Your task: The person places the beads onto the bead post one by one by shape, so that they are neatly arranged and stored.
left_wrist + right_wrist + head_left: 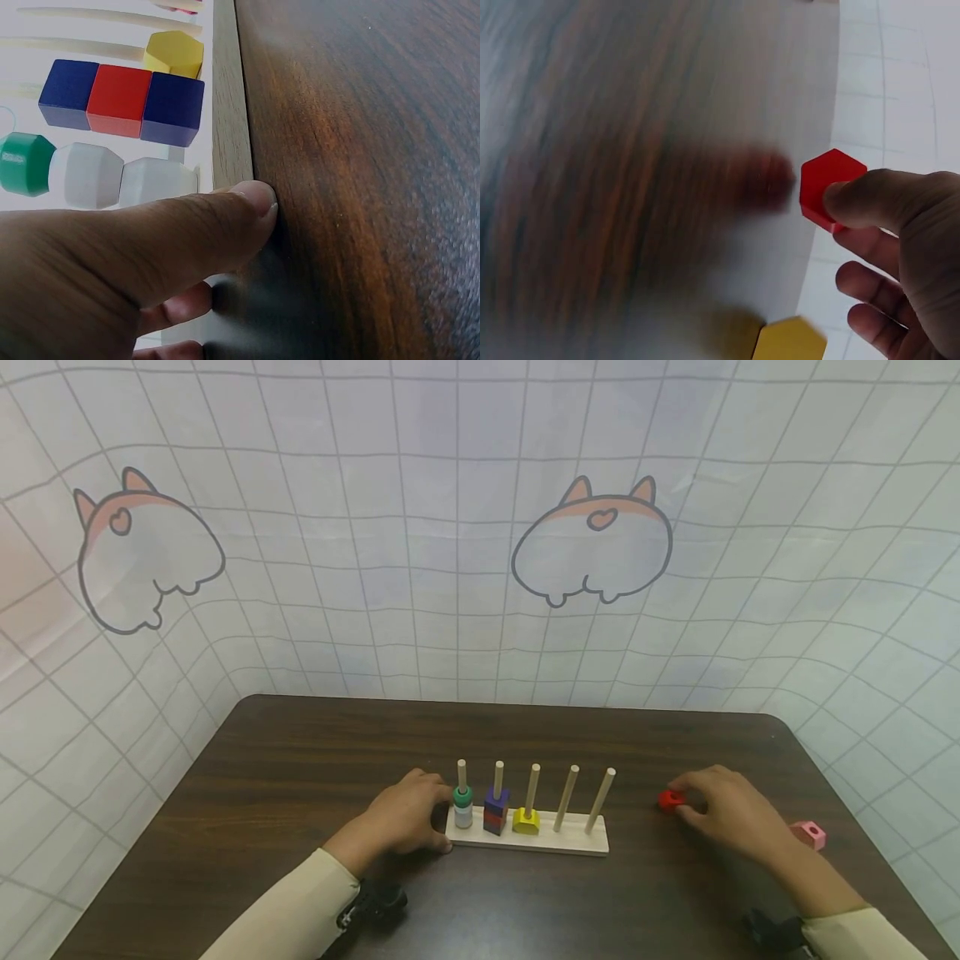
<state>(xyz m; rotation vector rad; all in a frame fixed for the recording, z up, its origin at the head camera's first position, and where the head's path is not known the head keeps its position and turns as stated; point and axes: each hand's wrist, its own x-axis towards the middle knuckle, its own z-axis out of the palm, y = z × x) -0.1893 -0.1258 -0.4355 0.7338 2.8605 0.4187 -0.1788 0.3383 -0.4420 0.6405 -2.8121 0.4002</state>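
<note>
The red block (pixel 670 799) looks like a small, light, rigid painted-wood hexagon, probably a little slick, best pinched across its flat sides. It lies on the table (pixel 300 752), well right of the peg board (pixel 577 841), where the right hand (pixel 731 814) pinches it. The left hand (pixel 408 818) rests against the board's left end, fingers relaxed, holding nothing.

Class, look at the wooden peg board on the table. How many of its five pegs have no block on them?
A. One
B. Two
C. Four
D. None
B. On the peg board, the three pegs nearest the left hand carry blocks, while the two pegs toward the right hand, the bare peg and the end peg, stand empty.
</note>
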